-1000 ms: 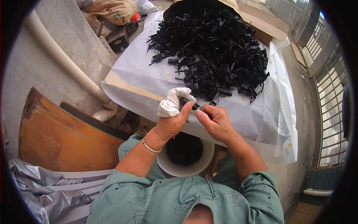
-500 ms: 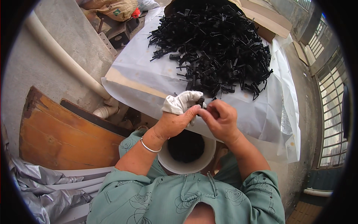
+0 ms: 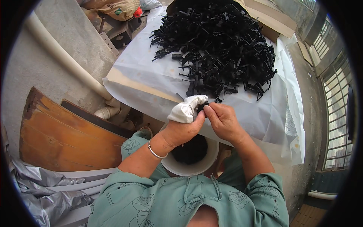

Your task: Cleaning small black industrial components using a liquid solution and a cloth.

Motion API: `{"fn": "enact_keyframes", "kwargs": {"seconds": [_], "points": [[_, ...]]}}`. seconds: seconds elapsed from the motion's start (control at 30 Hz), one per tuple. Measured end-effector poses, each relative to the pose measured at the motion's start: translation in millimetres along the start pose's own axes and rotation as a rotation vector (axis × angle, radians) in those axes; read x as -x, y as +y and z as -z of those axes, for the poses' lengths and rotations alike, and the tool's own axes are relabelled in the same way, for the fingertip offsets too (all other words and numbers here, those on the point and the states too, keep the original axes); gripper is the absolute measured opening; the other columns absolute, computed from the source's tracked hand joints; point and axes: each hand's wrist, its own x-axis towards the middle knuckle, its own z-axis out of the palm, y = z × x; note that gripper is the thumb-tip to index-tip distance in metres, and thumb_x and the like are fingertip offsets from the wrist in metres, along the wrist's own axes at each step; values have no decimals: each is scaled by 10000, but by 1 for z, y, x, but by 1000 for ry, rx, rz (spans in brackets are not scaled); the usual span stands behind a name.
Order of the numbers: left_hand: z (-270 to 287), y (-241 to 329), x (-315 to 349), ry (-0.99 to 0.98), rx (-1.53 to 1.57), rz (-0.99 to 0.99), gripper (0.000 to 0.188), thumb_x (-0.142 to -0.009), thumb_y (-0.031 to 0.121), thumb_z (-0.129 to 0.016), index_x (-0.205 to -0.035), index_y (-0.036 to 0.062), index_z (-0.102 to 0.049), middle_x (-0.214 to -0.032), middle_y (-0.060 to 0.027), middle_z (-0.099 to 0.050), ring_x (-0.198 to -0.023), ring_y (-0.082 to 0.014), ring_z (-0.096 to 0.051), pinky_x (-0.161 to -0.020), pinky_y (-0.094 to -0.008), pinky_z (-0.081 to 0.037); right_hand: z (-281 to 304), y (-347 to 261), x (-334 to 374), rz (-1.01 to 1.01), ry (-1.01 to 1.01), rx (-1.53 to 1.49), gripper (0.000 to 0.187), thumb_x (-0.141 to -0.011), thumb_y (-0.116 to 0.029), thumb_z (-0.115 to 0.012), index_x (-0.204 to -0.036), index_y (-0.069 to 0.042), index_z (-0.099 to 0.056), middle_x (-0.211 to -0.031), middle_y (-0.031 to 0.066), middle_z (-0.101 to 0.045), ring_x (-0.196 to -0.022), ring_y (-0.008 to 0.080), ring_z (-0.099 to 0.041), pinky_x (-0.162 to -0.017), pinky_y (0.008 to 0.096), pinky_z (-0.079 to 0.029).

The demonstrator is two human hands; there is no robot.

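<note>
My left hand [image 3: 188,115], its fingers covered by a white cloth glove, is closed round a small black plastic part [image 3: 202,106]. From the right, the thumb and fingers of my right hand [image 3: 224,119] pinch the same part. Both hands meet above the near edge of the table. Most of the part is hidden by my fingers. Just beyond them spreads a large heap of black plastic parts [image 3: 219,49] with thin stems. Below my hands, a white bucket [image 3: 177,169] between my knees holds a mass of black pieces [image 3: 190,151].
White sheeting [image 3: 151,72] covers the table. An open cardboard box [image 3: 274,20] lies behind the heap. On the left are a wooden board [image 3: 68,140], a pale pipe [image 3: 64,53] and silvery sheeting [image 3: 38,189]. A barred window [image 3: 336,113] is at the right.
My left hand has shifted slightly right and turned. My right-hand fingers have closed in on the black part. A thin black piece now lies on the sheeting beside my glove.
</note>
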Motion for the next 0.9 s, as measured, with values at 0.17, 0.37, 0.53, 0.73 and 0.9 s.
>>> {"fn": "enact_keyframes", "kwargs": {"seconds": [0.17, 0.37, 0.53, 0.73, 0.9], "points": [[-1, 6, 1, 43, -231, -119, 295, -740, 3, -582, -1030, -47, -571, -945, -186, -609, -825, -303, -610, -746, -325, -491, -16, 4, 6, -262, 46, -184, 276, -925, -182, -491, -736, 12, -541, -594, 32, -499, -566, 89, -418, -522, 264, -373], [4, 4, -2, 31, -116, -95, 320, -763, 20, -598, -1066, -46, -520, -940, -145, -591, -823, -220, -591, -753, -298, -475, -8, 3, 1, -186, 4, -306, 251, -917, -187, -509, -762, 3, -565, -620, 3, -506, -591, 65, -416, -511, 251, -367], [16, -8, -9, -34, 410, 260, 317, -857, 77, -552, -1131, -23, -427, -938, -66, -548, -828, -108, -512, -736, -250, -450, 12, 3, -5, -56, -2, -23, 124, -838, -127, -597, -819, -4, -601, -632, 48, -529, -551, 120, -463, -510, 262, -389], [14, 0, -12, -155, 465, 343, 313, -885, 55, -427, -1186, -29, -411, -897, -46, -565, -627, -50, -456, -589, -198, -425, 19, 8, -5, 128, 54, 38, 123, -739, -48, -680, -837, -22, -611, -619, 48, -520, -511, 140, -459, -486, 251, -383], [10, 8, -10, -245, 426, 192, 315, -814, 57, -432, -1120, -11, -469, -841, -64, -556, -662, -102, -469, -619, -237, -428, 7, 7, -3, -63, 97, -155, 112, -744, -36, -687, -760, -25, -576, -588, 33, -482, -496, 119, -406, -471, 237, -349]]}}
